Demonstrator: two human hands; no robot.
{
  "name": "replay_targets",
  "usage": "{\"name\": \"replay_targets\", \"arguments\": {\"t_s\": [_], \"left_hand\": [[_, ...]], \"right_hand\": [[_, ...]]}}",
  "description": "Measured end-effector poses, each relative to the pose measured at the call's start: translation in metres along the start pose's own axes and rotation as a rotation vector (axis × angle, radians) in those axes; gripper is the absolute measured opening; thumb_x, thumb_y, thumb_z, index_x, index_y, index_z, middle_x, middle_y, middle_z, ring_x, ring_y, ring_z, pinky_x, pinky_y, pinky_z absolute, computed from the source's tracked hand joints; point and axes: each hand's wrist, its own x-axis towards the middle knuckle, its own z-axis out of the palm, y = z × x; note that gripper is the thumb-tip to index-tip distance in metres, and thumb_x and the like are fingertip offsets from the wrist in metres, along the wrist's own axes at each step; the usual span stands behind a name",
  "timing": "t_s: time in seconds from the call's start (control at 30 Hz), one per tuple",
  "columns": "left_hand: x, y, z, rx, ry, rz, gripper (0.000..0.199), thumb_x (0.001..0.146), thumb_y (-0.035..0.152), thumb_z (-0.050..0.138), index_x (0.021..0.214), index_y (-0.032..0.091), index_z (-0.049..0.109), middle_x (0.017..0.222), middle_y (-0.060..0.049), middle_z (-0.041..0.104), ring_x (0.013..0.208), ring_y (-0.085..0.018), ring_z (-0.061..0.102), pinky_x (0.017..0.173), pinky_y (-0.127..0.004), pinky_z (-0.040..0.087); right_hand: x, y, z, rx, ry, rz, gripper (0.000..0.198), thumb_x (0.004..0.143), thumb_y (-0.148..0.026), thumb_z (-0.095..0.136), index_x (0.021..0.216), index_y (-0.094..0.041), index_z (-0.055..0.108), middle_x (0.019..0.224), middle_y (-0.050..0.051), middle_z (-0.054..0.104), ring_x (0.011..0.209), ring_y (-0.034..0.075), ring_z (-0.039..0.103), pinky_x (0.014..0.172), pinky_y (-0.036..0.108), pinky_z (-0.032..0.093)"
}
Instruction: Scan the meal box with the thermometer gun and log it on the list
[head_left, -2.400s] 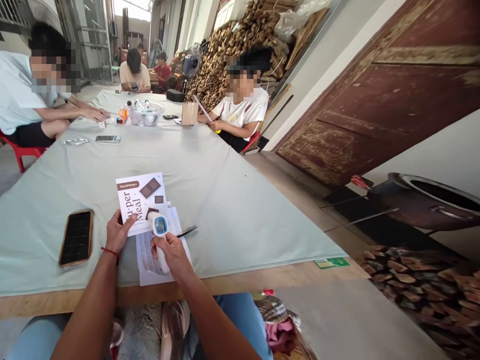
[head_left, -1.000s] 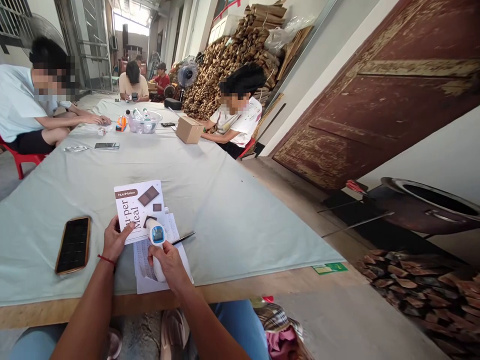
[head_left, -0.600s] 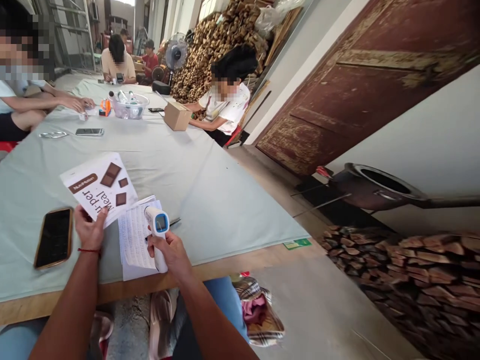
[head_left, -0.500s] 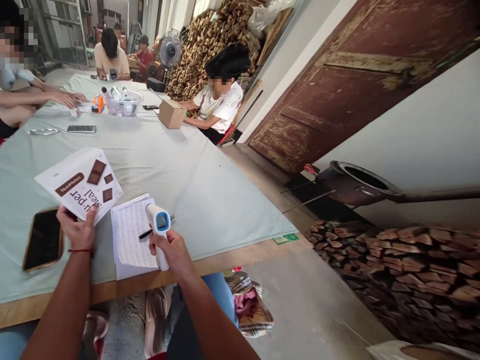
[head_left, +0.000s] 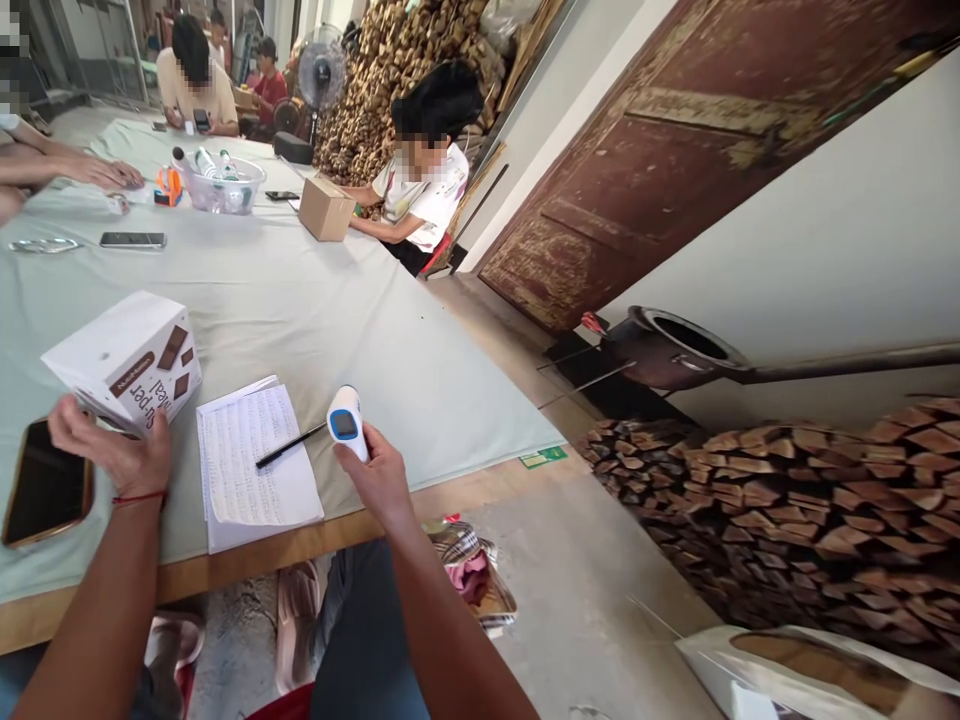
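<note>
1. The left hand [head_left: 120, 450] is at the near lower end of a white NutriMotion "Su-per Meal" box [head_left: 135, 365], its fingers spread to one side and its thumb by the printed face. Whether it truly grips the box or only steadies it, I cannot tell from this angle.
2. That box sits just beyond the left hand, over the desk, turned at a slant.
3. The right hand [head_left: 381, 475] is wrapped around the handle of a white infrared thermometer [head_left: 346, 425], with the blue-rimmed screen facing back towards the wearer.
4. Between the two hands lie handwritten sheets [head_left: 240, 480], slightly fanned, with a black pen [head_left: 291, 446] across them; one pen end is just beside the thermometer.
5. Left of the left hand, and partly behind it, a large dark-screened phone [head_left: 49, 485] lies on the desk cloth [head_left: 300, 310].
6. Well beyond the left hand are a smaller phone [head_left: 133, 240] and a clear basin [head_left: 251, 182] of bottles.
7. Well beyond the right hand, a brown cardboard box [head_left: 326, 210] stands before a seated person in a white shirt [head_left: 439, 205].
</note>
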Motion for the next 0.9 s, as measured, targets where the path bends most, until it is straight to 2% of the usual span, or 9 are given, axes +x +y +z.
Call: {"name": "replay_targets", "arguments": {"t_s": [0.03, 0.1, 0.2, 0.3, 0.47, 0.6, 0.7, 0.8, 0.9], "left_hand": [[-0.003, 0.006, 0.001, 0.070, 0.183, 0.047, 0.060, 0.075, 0.045, 0.076, 0.119, 0.020, 0.044, 0.131, -0.014, 0.041, 0.138, -0.043, 0.027, 0.106, -0.062, 0.034], [-0.009, 0.016, 0.006, 0.103, 0.256, 0.127, 0.050, 0.075, 0.041, 0.077, 0.112, 0.019, 0.052, 0.122, -0.013, 0.047, 0.124, -0.037, 0.044, 0.104, -0.058, 0.039], [-0.017, 0.024, 0.016, -0.033, -0.153, 0.221, 0.015, 0.085, 0.035, 0.066, 0.089, 0.022, 0.061, 0.094, -0.007, 0.059, 0.091, -0.024, 0.061, 0.085, -0.042, 0.051], [-0.019, 0.026, 0.022, -0.155, -0.439, 0.256, 0.013, 0.086, 0.035, 0.065, 0.082, 0.023, 0.065, 0.086, -0.005, 0.065, 0.080, -0.019, 0.064, 0.076, -0.034, 0.054], [-0.018, 0.023, 0.022, -0.232, -0.646, 0.236, 0.023, 0.082, 0.042, 0.069, 0.090, 0.021, 0.071, 0.100, -0.010, 0.070, 0.096, -0.023, 0.066, 0.090, -0.037, 0.053], [-0.019, 0.020, 0.023, -0.212, -0.780, 0.227, 0.026, 0.077, 0.044, 0.073, 0.090, 0.022, 0.073, 0.103, -0.010, 0.071, 0.100, -0.025, 0.065, 0.095, -0.041, 0.050], [-0.019, 0.019, 0.024, -0.170, -0.838, 0.235, 0.028, 0.075, 0.047, 0.075, 0.091, 0.024, 0.075, 0.104, -0.009, 0.071, 0.102, -0.026, 0.064, 0.098, -0.044, 0.047], [-0.019, 0.017, 0.024, -0.134, -0.864, 0.263, 0.034, 0.073, 0.050, 0.077, 0.096, 0.025, 0.076, 0.107, -0.009, 0.070, 0.104, -0.028, 0.063, 0.101, -0.046, 0.045], [-0.020, 0.016, 0.025, -0.109, -0.881, 0.288, 0.040, 0.071, 0.050, 0.079, 0.101, 0.026, 0.075, 0.110, -0.009, 0.069, 0.107, -0.029, 0.062, 0.102, -0.046, 0.044]], "right_hand": [[0.005, 0.006, -0.002, -0.075, 0.020, -0.016, 0.033, 0.074, -0.042, 0.062, 0.100, -0.022, 0.067, 0.084, 0.001, 0.065, 0.077, 0.020, 0.054, 0.070, 0.030, 0.044], [0.017, 0.016, -0.007, -0.299, 0.058, -0.028, 0.033, 0.078, -0.040, 0.062, 0.106, -0.023, 0.067, 0.093, 0.003, 0.066, 0.086, 0.022, 0.057, 0.076, 0.032, 0.045], [0.035, 0.027, -0.014, -0.674, 0.081, 0.008, 0.034, 0.084, -0.034, 0.061, 0.116, -0.023, 0.066, 0.104, 0.008, 0.064, 0.091, 0.023, 0.060, 0.077, 0.032, 0.044], [0.049, 0.031, -0.019, -0.896, 0.040, 0.043, 0.040, 0.088, -0.029, 0.061, 0.127, -0.020, 0.062, 0.112, 0.013, 0.061, 0.095, 0.025, 0.063, 0.076, 0.032, 0.045], [0.057, 0.035, -0.022, -1.013, 0.026, 0.067, 0.044, 0.090, -0.033, 0.063, 0.130, -0.014, 0.060, 0.114, 0.017, 0.061, 0.102, 0.030, 0.061, 0.082, 0.036, 0.044], [0.047, 0.038, -0.008, -0.991, 0.100, -0.185, 0.041, 0.088, -0.024, 0.064, 0.128, -0.015, 0.062, 0.123, 0.018, 0.057, 0.112, 0.031, 0.054, 0.091, 0.039, 0.040], [0.041, 0.038, 0.014, -0.927, -0.058, -0.414, 0.028, 0.091, -0.019, 0.057, 0.117, -0.021, 0.070, 0.113, 0.013, 0.061, 0.105, 0.027, 0.054, 0.089, 0.037, 0.039], [0.043, 0.037, 0.030, -0.959, -0.205, -0.461, 0.029, 0.091, -0.013, 0.053, 0.107, -0.024, 0.074, 0.101, 0.011, 0.062, 0.097, 0.025, 0.054, 0.084, 0.036, 0.039], [0.051, 0.038, 0.029, -0.995, -0.292, -0.497, 0.028, 0.091, -0.011, 0.053, 0.101, -0.025, 0.075, 0.096, 0.010, 0.063, 0.095, 0.024, 0.054, 0.084, 0.036, 0.038]]}}
